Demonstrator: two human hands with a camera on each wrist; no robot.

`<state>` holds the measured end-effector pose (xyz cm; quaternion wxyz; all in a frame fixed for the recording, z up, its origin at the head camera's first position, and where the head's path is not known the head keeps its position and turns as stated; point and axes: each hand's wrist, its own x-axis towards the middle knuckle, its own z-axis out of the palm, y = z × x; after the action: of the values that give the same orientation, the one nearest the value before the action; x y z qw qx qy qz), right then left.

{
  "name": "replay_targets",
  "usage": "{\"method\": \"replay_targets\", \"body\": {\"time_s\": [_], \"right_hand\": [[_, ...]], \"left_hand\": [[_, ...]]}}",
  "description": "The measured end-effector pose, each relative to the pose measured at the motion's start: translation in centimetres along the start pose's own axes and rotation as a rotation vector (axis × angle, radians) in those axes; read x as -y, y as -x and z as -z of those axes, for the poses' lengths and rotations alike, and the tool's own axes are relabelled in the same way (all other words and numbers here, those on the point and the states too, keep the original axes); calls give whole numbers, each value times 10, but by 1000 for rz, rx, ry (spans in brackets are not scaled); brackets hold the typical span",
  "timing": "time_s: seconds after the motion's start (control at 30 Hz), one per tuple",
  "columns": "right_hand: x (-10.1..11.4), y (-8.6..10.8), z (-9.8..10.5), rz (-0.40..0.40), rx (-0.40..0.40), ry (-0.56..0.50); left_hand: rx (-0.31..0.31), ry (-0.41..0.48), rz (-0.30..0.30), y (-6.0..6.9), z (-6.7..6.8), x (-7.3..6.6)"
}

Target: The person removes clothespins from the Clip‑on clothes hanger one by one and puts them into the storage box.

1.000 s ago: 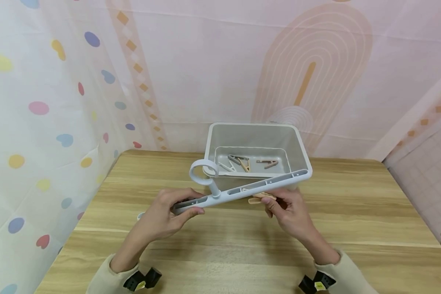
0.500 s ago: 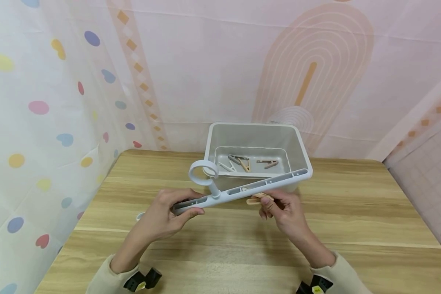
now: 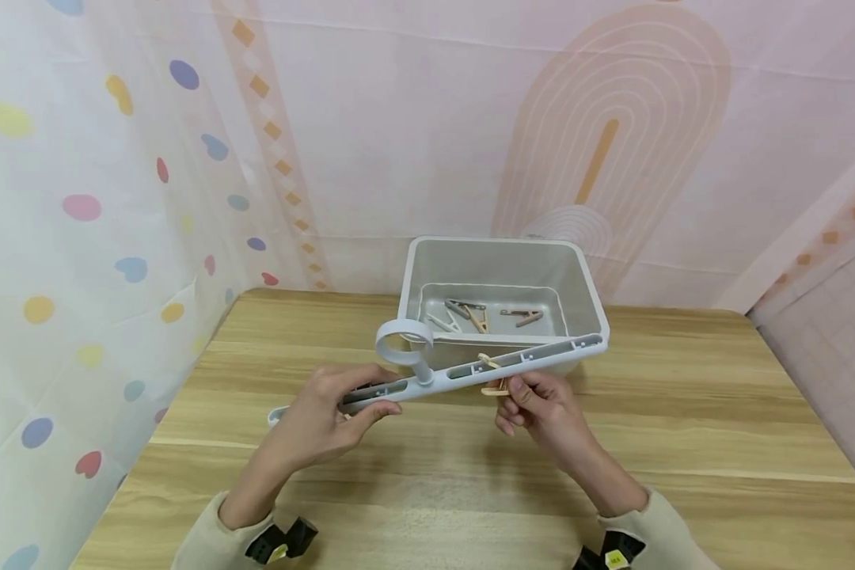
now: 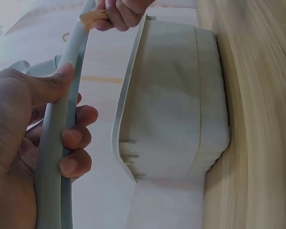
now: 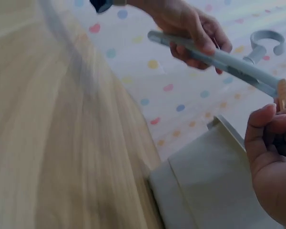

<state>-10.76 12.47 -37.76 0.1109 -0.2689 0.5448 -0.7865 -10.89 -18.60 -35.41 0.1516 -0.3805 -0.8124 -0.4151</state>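
A pale blue-grey plastic clip hanger [image 3: 442, 385], a slotted bar with a round hook [image 3: 404, 326], is held slanting above the table. My left hand [image 3: 328, 416] grips the bar left of the hook, thumb on the near side and fingers round the far side, as the left wrist view shows. Under the bar's right half, my right hand [image 3: 552, 408] pinches a pale orange clothespin [image 3: 495, 391]. One end of this clothespin pokes up through a slot; the other end sits below the bar. In the right wrist view, the clothespin [image 5: 284, 95] is against the bar, its tip partly hidden by fingers.
Behind the hanger, a light grey bin [image 3: 492, 241] stands at the back of the wooden table [image 3: 427, 507]. Inside it lie several clothespins [image 3: 477, 320], grey, brown, white and orange. The hanger's right end overlaps the bin's front rim in the head view. A patterned cloth [image 3: 399, 142] hangs behind.
The clothespin has turned from lying along beneath the bar to crossing it, one end now up through the slot. The hanger has tilted slightly, its left end showing more. My left grip stays.
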Motion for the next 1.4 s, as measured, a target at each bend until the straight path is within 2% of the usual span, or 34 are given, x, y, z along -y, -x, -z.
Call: {"method": "replay_targets", "body": {"time_s": [0.13,0.33,0.67,0.83,1.0,1.17,1.4], "right_hand": [[1,0,5,-15,24,4],[6,2,11,-57,-3,75],[22,8,29,-102,-157,356],[29,8,42,-53,-230,535],[41,7,54,-13,-253,703],[58,7,64,-52,-282,826],[78,-6,80,-126,-317,933]], "left_hand": [[9,3,26,0,0,0],[-2,20,41,-1,2,1],[-9,42,34,-3,7,2],[4,34,64,-3,9,3],[3,38,71,-2,10,4],[-13,40,64,0,8,5],[-10,31,120,6,10,7]]}}
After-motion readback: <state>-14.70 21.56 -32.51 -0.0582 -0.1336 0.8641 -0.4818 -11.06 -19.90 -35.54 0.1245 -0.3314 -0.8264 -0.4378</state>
